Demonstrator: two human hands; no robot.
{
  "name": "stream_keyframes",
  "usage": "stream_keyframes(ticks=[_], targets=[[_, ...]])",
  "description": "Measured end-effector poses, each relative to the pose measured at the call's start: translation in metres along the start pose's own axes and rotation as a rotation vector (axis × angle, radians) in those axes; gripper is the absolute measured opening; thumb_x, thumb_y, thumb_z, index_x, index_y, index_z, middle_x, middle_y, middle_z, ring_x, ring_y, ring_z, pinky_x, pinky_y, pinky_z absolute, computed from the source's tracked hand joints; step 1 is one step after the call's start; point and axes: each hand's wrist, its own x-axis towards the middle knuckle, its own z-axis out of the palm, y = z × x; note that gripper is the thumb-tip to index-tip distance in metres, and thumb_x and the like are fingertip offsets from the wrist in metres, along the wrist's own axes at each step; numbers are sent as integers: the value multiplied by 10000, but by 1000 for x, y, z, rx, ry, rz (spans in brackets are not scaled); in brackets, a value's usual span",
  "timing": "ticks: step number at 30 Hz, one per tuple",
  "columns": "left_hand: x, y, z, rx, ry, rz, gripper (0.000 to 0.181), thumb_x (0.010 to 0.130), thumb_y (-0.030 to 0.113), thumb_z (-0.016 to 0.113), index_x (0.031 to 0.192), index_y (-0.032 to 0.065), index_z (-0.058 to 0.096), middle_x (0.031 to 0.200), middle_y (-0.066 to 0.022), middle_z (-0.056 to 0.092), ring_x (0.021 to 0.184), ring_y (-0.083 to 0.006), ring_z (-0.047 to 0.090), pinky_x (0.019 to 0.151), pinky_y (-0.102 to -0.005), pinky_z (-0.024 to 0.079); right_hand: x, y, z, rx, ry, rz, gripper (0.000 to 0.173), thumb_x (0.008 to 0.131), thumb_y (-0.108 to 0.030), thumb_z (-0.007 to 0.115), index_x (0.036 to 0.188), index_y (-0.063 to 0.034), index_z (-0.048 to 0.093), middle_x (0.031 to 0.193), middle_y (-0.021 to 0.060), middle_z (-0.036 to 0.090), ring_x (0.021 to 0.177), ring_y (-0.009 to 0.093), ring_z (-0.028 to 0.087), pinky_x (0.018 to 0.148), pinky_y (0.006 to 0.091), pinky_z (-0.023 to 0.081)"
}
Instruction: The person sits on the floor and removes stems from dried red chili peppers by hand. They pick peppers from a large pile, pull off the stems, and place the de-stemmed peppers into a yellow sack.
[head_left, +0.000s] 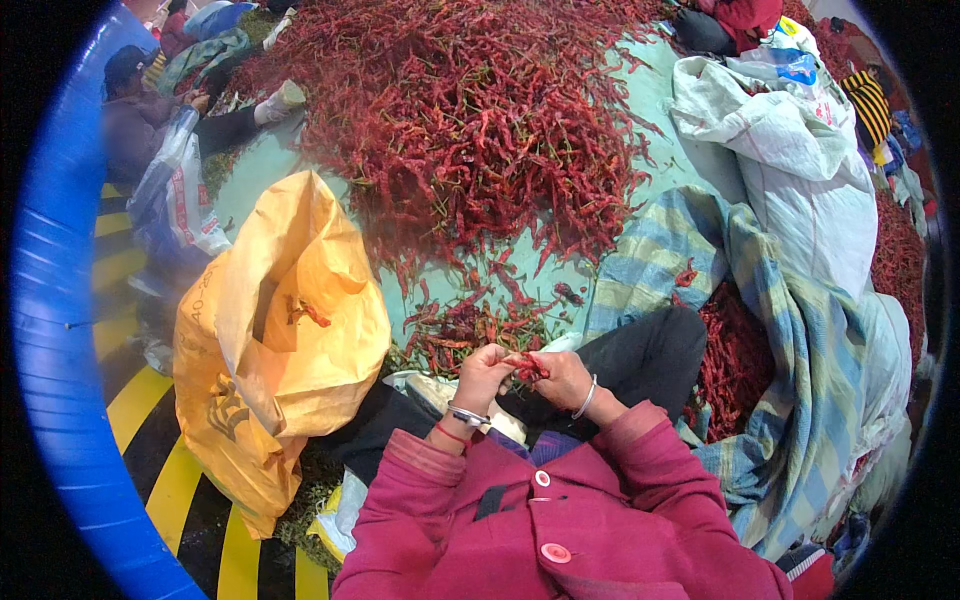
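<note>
Both hands meet above my crossed legs, in front of a magenta buttoned coat (480, 540). Between the fingertips is a dried red chilli (532, 369), perhaps more than one. My right hand (566, 382) grips its red body. The fingers of my left hand (482, 375) pinch at its left end, where a stem would be; the exact contact is too small to tell. Just beyond my hands lies a small heap of red chillies and greenish stems (480, 334). On my right, a blue-and-yellow checked cloth sack (795, 375) gapes around many red chillies (731, 364).
A large chilli pile (480, 142) spreads ahead over a pale green sheet (251, 176). An open yellow woven sack (217, 352), a few chillies inside, stands at my left. White woven sacks (810, 195) stand right. Another person (142, 112) sits far left beside a blue barrier (67, 360).
</note>
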Motion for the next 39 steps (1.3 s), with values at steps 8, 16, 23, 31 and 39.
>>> stream_keyframes(ticks=[8,16,23,31,39], targets=[[-21,-15,-25,-513,-329,-357,52,820,102,529,830,53,519,719,-29,554,569,-102,526,522,-255,444,-19,-9,0,39,-127,-333,201,654,-66,586,855,-55,577,689,120,573,574,257,567,513,314,436],[4,26,-70,-249,44,-63,121,844,146,503,803,38,542,685,-40,551,589,-145,543,505,-269,433,-31,28,-40,1315,136,214,176,813,-240,565,831,-69,526,597,-4,491,412,75,399,490,232,409],[26,13,-31,1216,340,690,146,711,97,566,852,56,574,871,-90,581,811,-273,543,731,-362,417,18,58,-70,1442,390,35,232,757,-191,649,913,-72,527,670,-25,470,432,48,349,474,217,377],[53,-29,7,1675,44,660,86,656,170,629,645,94,591,699,-81,535,763,-239,506,691,-366,363,27,54,-69,1299,329,291,154,782,-185,571,854,-58,523,783,82,608,414,59,411,359,185,296],[43,32,11,637,46,70,159,789,191,597,781,34,623,651,-34,590,621,-93,539,595,-221,415,29,52,-67,1140,169,384,190,791,-248,597,816,-62,563,743,23,606,510,64,479,432,181,337]])
